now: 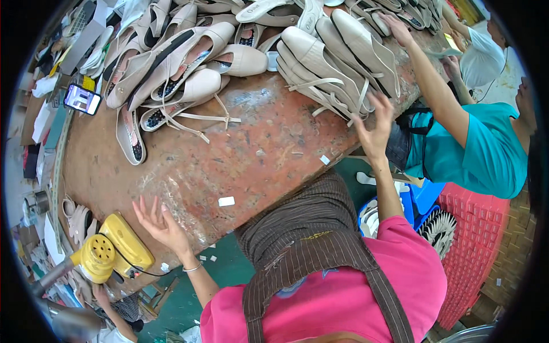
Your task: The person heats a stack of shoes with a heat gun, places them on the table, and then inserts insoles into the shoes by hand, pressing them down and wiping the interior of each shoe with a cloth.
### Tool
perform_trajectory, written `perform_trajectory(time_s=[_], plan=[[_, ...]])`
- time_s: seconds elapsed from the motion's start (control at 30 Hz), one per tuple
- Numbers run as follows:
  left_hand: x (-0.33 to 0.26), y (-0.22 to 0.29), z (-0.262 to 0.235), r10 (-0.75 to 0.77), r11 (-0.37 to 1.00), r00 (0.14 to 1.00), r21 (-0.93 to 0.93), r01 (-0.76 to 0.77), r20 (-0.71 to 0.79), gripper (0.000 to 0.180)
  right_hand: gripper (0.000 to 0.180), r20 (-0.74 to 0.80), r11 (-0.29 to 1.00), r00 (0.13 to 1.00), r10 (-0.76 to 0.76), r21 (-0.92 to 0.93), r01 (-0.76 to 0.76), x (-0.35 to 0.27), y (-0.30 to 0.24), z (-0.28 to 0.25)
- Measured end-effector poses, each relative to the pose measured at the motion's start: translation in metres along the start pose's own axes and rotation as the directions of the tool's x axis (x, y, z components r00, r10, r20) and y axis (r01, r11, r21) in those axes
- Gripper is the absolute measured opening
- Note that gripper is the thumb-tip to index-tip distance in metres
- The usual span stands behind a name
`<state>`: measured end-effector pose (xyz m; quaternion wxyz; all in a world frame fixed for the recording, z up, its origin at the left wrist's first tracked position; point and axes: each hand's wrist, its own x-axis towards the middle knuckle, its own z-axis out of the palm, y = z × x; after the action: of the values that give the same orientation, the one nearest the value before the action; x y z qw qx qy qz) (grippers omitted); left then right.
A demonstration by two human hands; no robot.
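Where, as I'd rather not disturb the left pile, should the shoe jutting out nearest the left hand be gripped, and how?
Probably by the near end of the shoe, coming from the near side with the left hand and pinching the rim. The opening faces up and that end juts onto the table, while the far end meets the pile.
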<state>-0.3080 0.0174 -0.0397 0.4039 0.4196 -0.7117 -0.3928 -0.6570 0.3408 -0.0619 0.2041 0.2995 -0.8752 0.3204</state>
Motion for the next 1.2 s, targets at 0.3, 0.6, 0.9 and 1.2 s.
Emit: perform_trajectory(time_s=[0.3, 0.6, 0.9, 1.2], plan=[[-0.051, 0.014, 0.032, -0.032, 0.995, 0.985, -0.089, 0.048, 0.170, 0.067, 0.079, -0.090, 0.991, 0.994, -0.057, 0.120, 0.068, -0.014, 0.020, 0.027], [-0.084, 0.026, 0.070, -0.201, 0.794, 0.787, -0.373, 0.480, 0.584, 0.066, 0.060, 0.148, 0.698, 0.934, 0.325, 0.629, -0.342, -0.042, -0.072, 0.004], [-0.122, -0.017, 0.085, 0.209, -0.041, 0.936, -0.954, 0.296, 0.282, 0.090, 0.072, 0.717, 0.101, 0.688, -0.110, 0.697, -0.710, -0.060, -0.203, -0.016], [-0.134, -0.019, -0.040, -0.570, 0.384, 0.767, -0.921, -0.067, -0.294, 0.106, 0.069, 0.691, 0.295, 0.281, -0.666, 0.591, -0.751, -0.070, -0.305, 0.024]])
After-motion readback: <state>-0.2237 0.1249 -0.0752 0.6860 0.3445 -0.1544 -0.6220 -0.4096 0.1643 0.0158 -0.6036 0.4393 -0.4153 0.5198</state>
